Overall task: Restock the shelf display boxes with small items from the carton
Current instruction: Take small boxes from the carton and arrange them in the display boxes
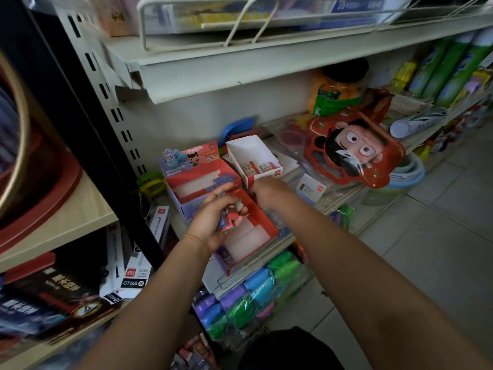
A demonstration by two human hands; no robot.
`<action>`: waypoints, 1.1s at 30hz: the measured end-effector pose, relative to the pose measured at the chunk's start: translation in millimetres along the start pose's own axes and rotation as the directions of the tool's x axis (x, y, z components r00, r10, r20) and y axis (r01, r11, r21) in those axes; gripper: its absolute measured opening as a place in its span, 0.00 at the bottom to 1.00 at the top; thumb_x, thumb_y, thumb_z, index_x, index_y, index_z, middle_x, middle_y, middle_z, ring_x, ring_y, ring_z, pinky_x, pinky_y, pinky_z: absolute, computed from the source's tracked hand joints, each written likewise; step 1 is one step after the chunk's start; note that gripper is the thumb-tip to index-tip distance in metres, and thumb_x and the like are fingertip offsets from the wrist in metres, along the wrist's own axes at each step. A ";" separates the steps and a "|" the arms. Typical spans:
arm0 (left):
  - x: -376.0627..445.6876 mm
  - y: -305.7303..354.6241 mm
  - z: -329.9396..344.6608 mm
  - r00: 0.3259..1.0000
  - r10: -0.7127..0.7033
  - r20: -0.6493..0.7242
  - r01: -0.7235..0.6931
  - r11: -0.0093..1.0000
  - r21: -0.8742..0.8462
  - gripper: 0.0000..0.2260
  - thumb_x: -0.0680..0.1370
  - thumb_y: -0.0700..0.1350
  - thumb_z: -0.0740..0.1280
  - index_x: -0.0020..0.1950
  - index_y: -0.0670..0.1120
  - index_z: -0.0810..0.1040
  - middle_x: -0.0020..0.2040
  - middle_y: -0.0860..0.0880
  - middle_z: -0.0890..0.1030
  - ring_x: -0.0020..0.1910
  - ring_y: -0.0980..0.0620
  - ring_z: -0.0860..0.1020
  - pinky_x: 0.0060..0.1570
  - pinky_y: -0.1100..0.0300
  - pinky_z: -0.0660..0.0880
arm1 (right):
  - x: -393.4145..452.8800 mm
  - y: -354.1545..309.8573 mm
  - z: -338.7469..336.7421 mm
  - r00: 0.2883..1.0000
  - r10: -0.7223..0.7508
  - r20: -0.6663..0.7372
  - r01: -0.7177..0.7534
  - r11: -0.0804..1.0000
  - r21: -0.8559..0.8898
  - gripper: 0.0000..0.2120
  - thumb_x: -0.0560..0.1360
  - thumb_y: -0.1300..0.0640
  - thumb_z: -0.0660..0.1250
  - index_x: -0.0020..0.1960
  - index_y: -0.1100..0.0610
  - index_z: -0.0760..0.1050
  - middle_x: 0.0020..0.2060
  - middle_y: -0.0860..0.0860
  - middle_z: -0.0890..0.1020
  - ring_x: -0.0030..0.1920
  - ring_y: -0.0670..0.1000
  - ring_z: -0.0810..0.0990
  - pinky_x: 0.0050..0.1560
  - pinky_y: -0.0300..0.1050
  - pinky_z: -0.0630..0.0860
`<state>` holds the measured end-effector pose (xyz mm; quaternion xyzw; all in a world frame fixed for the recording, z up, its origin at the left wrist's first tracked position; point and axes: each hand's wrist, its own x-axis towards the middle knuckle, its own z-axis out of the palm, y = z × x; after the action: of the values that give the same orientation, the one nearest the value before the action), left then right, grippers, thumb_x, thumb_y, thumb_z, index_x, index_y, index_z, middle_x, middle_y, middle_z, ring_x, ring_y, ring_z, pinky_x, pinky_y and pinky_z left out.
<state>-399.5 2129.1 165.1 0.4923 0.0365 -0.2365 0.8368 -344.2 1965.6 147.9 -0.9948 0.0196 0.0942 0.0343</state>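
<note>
A clutch of small red items (pixel 229 213) is held in the curled fingers of the left hand (pixel 213 217), directly above the red display box (pixel 256 222). The right hand (pixel 266 192) is reached toward the far rim of that box; whether its fingers are spread or closed cannot be told. An item could be dropped past the box's near edge if the loose hold slackens. Beyond the box, a white display box (pixel 253 156) is seen; left of and below it, "GT165" is read on a white package (pixel 133 279).
</note>
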 end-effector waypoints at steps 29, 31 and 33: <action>-37.7 2.2 -10.1 0.998 -0.027 -0.059 0.027 1.000 -0.009 0.14 0.78 0.35 0.63 0.63 0.47 0.73 0.42 0.44 0.79 0.35 0.49 0.79 0.26 0.63 0.76 | -98.7 -23.5 -15.4 0.989 0.137 0.059 -0.080 0.150 0.985 0.03 0.76 0.61 0.66 0.44 0.58 0.73 0.32 0.54 0.78 0.26 0.49 0.75 0.27 0.40 0.71; -46.5 0.0 -16.7 0.995 -0.030 -0.095 0.032 0.999 0.024 0.11 0.78 0.35 0.64 0.57 0.48 0.74 0.40 0.45 0.79 0.36 0.48 0.78 0.26 0.63 0.76 | -108.1 -36.3 -4.1 0.984 0.177 0.019 -0.071 0.289 0.955 0.07 0.75 0.59 0.68 0.43 0.57 0.71 0.29 0.53 0.76 0.23 0.48 0.70 0.24 0.37 0.65; -52.2 -4.3 -23.8 0.992 -0.004 -0.128 0.016 0.996 0.089 0.12 0.77 0.35 0.65 0.57 0.48 0.75 0.38 0.45 0.78 0.35 0.46 0.77 0.27 0.62 0.76 | -111.1 -44.4 7.1 0.981 0.193 0.010 -0.087 0.393 0.915 0.09 0.76 0.59 0.67 0.41 0.56 0.69 0.33 0.54 0.78 0.27 0.49 0.74 0.27 0.39 0.70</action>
<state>-443.5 2166.2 164.8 0.5434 0.0816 -0.2102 0.8086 -452.6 2014.0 164.9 -0.8131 0.1526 0.0223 0.5614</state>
